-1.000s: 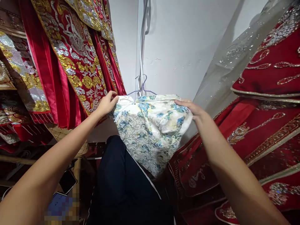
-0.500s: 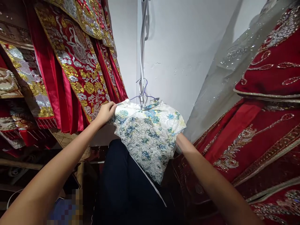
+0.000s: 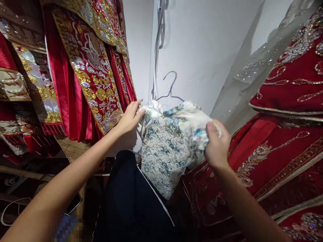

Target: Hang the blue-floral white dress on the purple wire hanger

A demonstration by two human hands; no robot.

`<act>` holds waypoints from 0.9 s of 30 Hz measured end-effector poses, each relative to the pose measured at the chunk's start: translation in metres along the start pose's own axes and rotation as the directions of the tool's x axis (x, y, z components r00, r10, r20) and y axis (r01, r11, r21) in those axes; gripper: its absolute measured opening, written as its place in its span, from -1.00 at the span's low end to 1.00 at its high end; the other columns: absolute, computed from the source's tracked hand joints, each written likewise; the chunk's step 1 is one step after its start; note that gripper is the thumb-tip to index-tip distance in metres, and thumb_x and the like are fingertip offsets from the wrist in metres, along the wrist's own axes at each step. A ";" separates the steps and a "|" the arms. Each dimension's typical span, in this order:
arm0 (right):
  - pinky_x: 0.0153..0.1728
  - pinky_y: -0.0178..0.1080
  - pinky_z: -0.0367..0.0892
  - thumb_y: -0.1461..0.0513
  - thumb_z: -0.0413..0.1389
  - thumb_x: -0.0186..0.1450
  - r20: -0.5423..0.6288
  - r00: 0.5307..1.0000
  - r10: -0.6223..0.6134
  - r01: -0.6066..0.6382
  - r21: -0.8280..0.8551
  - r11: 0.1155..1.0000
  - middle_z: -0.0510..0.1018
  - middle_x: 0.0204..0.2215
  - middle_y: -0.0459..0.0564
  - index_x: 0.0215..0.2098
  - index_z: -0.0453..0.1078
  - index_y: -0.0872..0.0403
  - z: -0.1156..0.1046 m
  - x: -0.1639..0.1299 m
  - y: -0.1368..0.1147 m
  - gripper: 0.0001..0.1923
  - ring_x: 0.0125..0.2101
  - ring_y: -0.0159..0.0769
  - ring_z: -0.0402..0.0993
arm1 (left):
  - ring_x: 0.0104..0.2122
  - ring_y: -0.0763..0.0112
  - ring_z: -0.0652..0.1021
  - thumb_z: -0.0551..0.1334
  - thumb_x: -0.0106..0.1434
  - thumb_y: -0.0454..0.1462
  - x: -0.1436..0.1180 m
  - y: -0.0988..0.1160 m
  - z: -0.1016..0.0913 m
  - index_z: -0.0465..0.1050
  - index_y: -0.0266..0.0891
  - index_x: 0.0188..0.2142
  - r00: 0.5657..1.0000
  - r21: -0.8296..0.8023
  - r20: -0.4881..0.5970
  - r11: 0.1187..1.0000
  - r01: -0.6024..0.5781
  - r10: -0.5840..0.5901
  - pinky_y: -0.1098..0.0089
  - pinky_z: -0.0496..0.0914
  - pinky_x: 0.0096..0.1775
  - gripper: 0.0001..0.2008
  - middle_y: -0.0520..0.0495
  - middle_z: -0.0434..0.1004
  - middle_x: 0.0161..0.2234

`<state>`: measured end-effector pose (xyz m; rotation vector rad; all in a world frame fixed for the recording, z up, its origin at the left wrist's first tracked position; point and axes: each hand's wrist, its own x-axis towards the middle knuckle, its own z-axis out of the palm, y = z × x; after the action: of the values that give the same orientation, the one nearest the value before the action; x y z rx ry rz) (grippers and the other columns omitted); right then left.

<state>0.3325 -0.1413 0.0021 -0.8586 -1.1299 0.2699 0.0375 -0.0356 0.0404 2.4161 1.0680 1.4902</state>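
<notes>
A short-sleeved floral blouse [image 3: 164, 151], white with blue and yellow-green flowers, hangs on a thin purple hanger [image 3: 170, 94] in front of me. The hanger's hook points up, apart from the pale strap behind it. My left hand [image 3: 132, 116] pinches the blouse at the left shoulder, thumb and fingers on the cloth. Opposite it, my right hand [image 3: 217, 144] is closed on the right sleeve, thumb on top. Its other fingers are partly hidden by the cloth. The blouse's lower part hangs beside my dark trouser leg [image 3: 126, 195].
Red garments with gold and silver embroidery [image 3: 93, 67] hang at the left. On the right are a beaded red dress [image 3: 275, 134] and a sheer sparkling cloth [image 3: 242, 77]. A white strap [image 3: 157, 47] runs down the pale wall [image 3: 202, 40]. A phone [image 3: 73, 204] lies low at the left.
My right hand has come out from inside the right sleeve and now grips it from outside. Blouse and hanger have shifted right, and the hook has moved away from the strap.
</notes>
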 end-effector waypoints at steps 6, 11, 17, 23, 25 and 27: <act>-0.26 -0.15 0.47 -0.11 0.22 0.21 0.838 0.518 -0.169 0.355 -0.031 0.934 0.53 -0.12 0.09 0.07 0.36 0.03 0.023 -0.092 -0.030 -0.42 -0.20 -0.11 0.51 | -0.45 0.43 0.50 0.17 0.30 -0.15 -0.008 0.039 0.011 0.42 -0.31 -0.29 0.895 -0.361 0.376 0.852 0.379 -0.239 0.38 0.41 -0.34 -0.77 -0.08 0.50 -0.41; 0.23 0.09 0.18 -0.06 0.25 0.22 0.882 0.411 -0.231 0.506 -0.010 0.863 0.22 0.30 0.13 0.37 0.04 -0.08 0.026 -0.059 -0.015 -0.15 0.25 0.02 0.19 | -0.40 0.41 0.54 0.15 0.22 -0.37 -0.031 0.067 -0.024 0.42 -0.29 -0.19 0.793 -0.278 0.587 0.878 0.389 -0.165 0.38 0.44 -0.33 -0.83 -0.10 0.57 -0.31; -0.20 -0.09 0.39 -0.07 0.06 0.35 0.643 0.763 0.064 0.149 -0.271 0.951 0.55 -0.23 0.05 -0.15 0.47 0.04 0.021 0.025 0.038 -0.62 -0.19 -0.10 0.48 | -0.33 0.40 0.56 0.12 0.26 -0.39 -0.026 0.059 -0.047 0.29 -0.18 0.06 0.916 -0.125 0.399 0.987 0.097 -0.039 0.35 0.45 -0.26 -0.63 -0.06 0.57 -0.23; -0.63 -0.36 0.07 -0.12 0.26 0.16 0.489 0.861 0.140 -0.199 0.070 0.978 0.33 -0.66 -0.17 -0.51 0.39 0.08 0.056 0.066 0.046 -0.56 -0.66 -0.46 0.17 | -0.23 0.31 0.57 0.19 0.27 -0.29 0.007 0.008 -0.031 0.38 -0.20 -0.01 0.998 0.144 -0.039 0.989 -0.040 0.046 0.29 0.43 -0.11 -0.72 -0.08 0.57 -0.24; -0.61 -0.36 0.16 -0.03 0.35 0.08 0.516 0.831 0.207 -0.350 0.197 0.916 0.40 -0.63 -0.17 -0.40 0.44 0.07 0.068 0.074 0.042 -0.63 -0.64 -0.42 0.27 | -0.21 0.27 0.57 0.16 0.30 -0.27 0.017 -0.009 -0.028 0.41 -0.22 -0.02 0.994 0.203 -0.093 0.979 -0.029 0.048 0.27 0.41 -0.08 -0.74 -0.11 0.58 -0.22; -0.55 -0.32 0.29 0.09 0.38 0.04 0.543 0.796 0.266 -0.484 0.308 0.819 0.49 -0.55 -0.16 -0.19 0.45 0.03 0.075 0.079 0.042 -0.59 -0.57 -0.35 0.39 | -0.18 0.21 0.55 0.15 0.30 -0.25 0.029 -0.023 -0.027 0.45 -0.23 -0.04 0.990 0.273 -0.132 0.962 -0.011 0.048 0.21 0.40 -0.05 -0.74 -0.14 0.57 -0.18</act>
<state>0.3107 -0.0319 0.0372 -0.6205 -1.2698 1.0957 0.0115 -0.0078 0.0655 2.5454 1.3528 1.6380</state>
